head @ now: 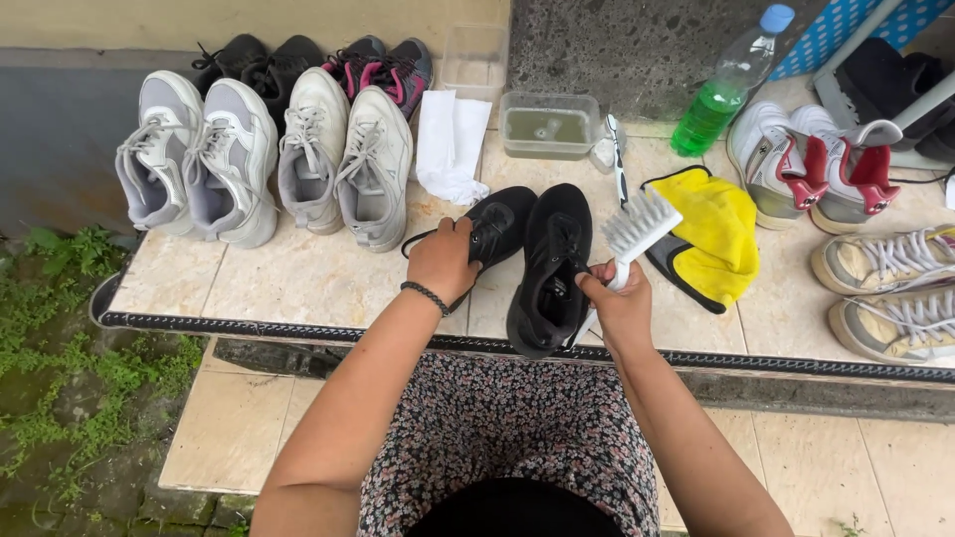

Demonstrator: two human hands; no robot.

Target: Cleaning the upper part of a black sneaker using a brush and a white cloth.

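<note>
A: Where do the black shoes lie?
B: On the tiled step, centre. The left hand is clamped on the left black shoe, which extends toward 1 o'clock from it.
A: And the right hand?
B: Closed around a white brush; the right black shoe lies at its 9 o'clock, touching.

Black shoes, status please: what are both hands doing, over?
Left hand grips one black shoe. Right hand holds white brush beside other black shoe. Yellow cloth alongside.
</note>
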